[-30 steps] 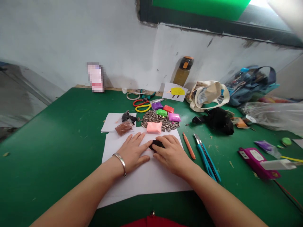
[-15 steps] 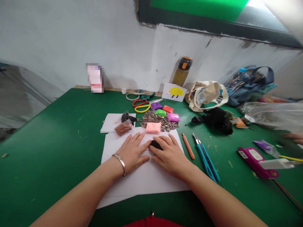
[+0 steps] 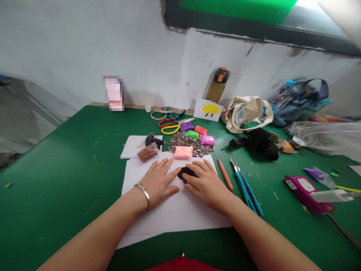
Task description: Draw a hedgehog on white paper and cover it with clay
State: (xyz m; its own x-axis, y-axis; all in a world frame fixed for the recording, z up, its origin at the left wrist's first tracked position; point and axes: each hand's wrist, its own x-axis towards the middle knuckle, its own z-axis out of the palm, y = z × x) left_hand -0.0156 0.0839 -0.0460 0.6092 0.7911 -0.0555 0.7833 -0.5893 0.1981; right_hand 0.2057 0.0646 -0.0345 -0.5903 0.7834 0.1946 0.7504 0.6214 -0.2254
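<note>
On the white paper lies a flat black piece of modelling clay. My right hand rests over its right side with the fingers stretched out, pressing on it and partly hiding it. My left hand, with a silver bangle at the wrist, lies flat on the sheet; its fingers are spread and the index fingertip meets the clay's left edge. Just beyond are a pink clay block, a brown clay packet and a heap of striped sunflower seeds.
Behind the seeds lie purple, green and red clay packets and scissors. Right of the paper are an orange stick and a blue utility knife. A hedgehog picture leans near a bottle. Bags stand at the back right.
My right hand has shifted slightly right, uncovering more of the black clay. My left hand stays nearly in place. Another person's hand at the right edge has left the view.
</note>
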